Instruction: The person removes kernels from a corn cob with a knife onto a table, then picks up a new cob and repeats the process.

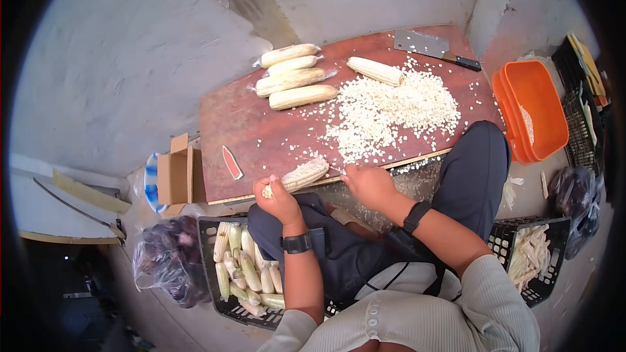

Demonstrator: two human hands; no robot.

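My left hand (280, 205) is closed round the near end of a partly stripped corn cob (305, 175) at the table's front edge. My right hand (365, 184) is closed just beyond the cob's far end. Something thin and pale shows at its fingertips, too small to make out. Behind the hands, a heap of loose white corn kernels (391, 114) covers part of the red-brown table (235, 124). Another corn cob (376, 71) lies at the heap's back edge. Several plastic-wrapped corn cobs (293, 78) lie in a stack at the back left.
A cleaver (424, 44) lies at the table's back right, and a red-and-white blade-shaped piece (231, 163) at its left. Orange tubs (551, 111) stand to the right. Black crates hold corn ears (248, 267) and stripped cobs (529, 255). A cardboard box (175, 179) stands at left.
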